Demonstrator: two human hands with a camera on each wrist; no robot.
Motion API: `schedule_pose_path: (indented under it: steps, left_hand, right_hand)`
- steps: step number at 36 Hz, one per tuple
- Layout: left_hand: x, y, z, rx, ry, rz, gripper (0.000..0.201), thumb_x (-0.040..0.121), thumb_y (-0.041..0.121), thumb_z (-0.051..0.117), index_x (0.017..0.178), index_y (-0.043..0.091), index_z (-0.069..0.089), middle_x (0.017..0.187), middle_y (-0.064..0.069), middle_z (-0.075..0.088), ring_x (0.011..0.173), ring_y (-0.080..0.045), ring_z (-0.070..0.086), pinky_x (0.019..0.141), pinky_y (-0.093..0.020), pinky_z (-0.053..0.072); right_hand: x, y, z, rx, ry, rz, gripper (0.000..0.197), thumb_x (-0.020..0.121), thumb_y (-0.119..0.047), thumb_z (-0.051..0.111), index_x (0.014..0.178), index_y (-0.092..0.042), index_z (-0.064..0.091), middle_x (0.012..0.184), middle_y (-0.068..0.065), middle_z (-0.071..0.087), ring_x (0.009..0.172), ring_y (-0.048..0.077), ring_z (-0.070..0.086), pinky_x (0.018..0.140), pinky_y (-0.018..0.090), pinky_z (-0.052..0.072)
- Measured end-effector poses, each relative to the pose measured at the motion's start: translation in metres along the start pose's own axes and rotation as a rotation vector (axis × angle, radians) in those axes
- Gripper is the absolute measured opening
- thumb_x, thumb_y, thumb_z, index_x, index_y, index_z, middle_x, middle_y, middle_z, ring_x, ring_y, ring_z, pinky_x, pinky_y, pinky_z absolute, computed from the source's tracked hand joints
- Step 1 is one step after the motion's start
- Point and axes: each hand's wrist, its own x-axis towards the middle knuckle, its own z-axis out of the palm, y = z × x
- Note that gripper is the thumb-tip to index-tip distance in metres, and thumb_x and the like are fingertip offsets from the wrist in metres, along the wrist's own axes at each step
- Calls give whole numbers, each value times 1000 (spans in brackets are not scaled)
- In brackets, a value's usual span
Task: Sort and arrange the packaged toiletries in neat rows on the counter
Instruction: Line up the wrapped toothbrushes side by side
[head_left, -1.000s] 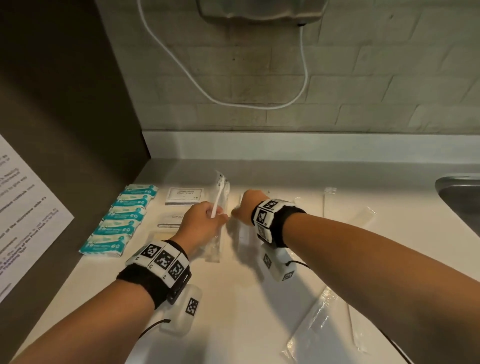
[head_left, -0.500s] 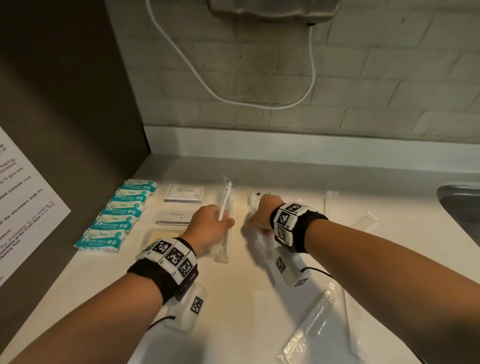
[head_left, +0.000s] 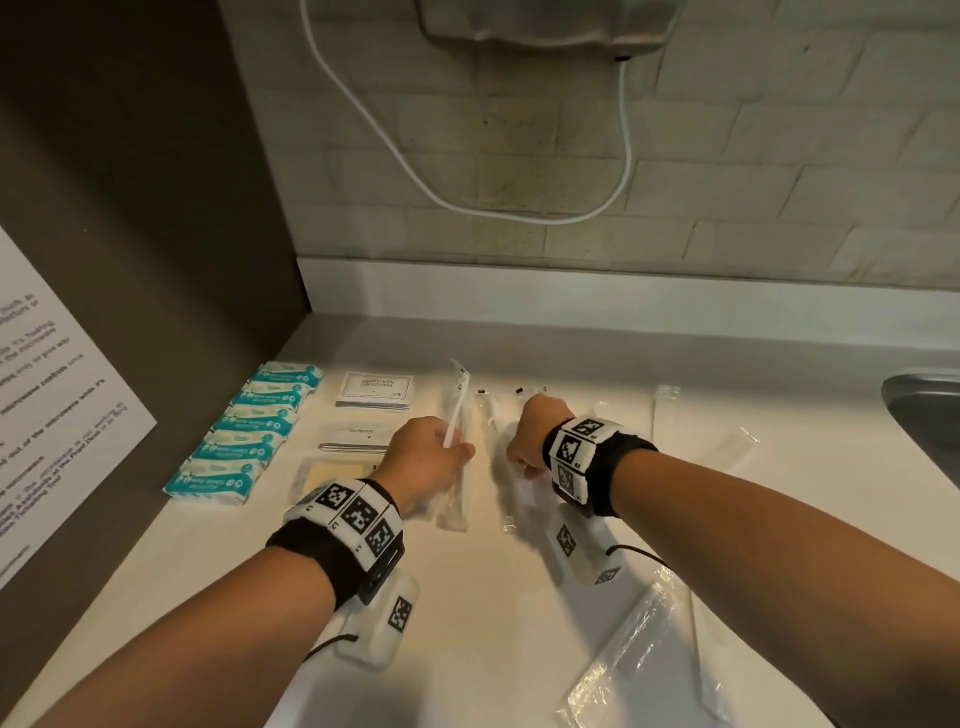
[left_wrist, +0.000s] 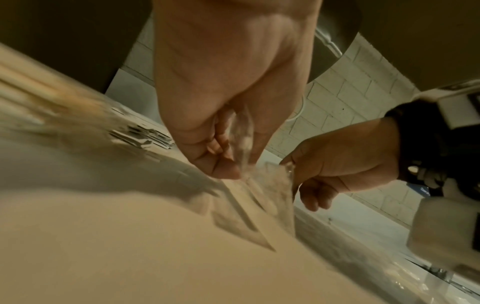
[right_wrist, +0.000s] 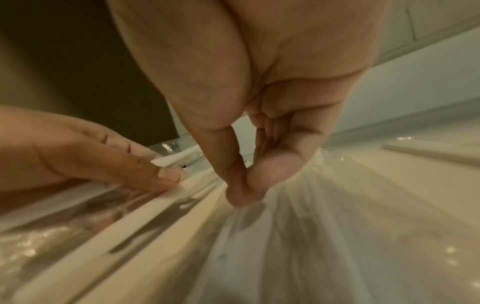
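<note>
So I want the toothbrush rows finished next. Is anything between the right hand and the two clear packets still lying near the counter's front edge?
Nothing visible. Bare counter lies between the right hand, which pinches a clear packet, and the loose packets at the front. The left hand holds a wrapped toothbrush off to the side.

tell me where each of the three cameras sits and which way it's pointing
Head: worn on the head, looking forward and down at the counter; shows both forearms, the left hand gripping a wrapped toothbrush and the right hand.
Left wrist: under the left wrist, looking along the palm toward the tiled wall; the right hand is also in view.
Right wrist: under the right wrist, looking along pinched fingers at clear wrapping; the left hand is also in view.
Shared: each wrist view shows the other hand; all show the counter.
</note>
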Motion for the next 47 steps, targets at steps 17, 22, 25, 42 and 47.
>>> schedule_pose_path:
  steps: [17,22,25,42,47]
  left_hand:
    - [-13,15,-6,-367,-134,-50,18,99,18,55,89,5,62,78,-10,59,61,-18,54,58,-32,49]
    - [-5,13,-14,73,99,51,29,99,31,51,83,8,60,84,-19,64,72,-33,63,71,-39,53]
    - [-1,15,-16,284,122,71,42,100,27,49,141,18,50,125,-15,62,104,-31,63,78,-30,46]
    - [4,6,10,655,-166,-14,57,98,42,34,154,33,23,142,-13,29,128,-34,41,105,-44,40]
    - [0,8,-6,680,-83,78,56,94,33,49,148,30,37,141,-3,37,131,-28,35,106,-42,39]
  right_hand:
    - [-5,-18,5,385,24,-134,22,92,-7,54,112,-10,45,85,15,67,64,26,64,75,41,59]
    - [-7,-15,5,350,49,-95,16,93,-8,53,106,-13,45,79,9,63,56,21,62,68,36,58]
    - [-9,-17,8,248,65,-94,20,93,-8,54,111,-12,47,91,14,68,64,24,66,65,33,57]
    - [-11,-21,10,-303,12,-158,40,98,-30,47,121,-1,62,119,14,66,105,27,65,94,36,52]
    - [-12,-11,8,-263,2,-213,43,91,-21,58,131,-8,56,126,10,62,113,24,61,96,29,49]
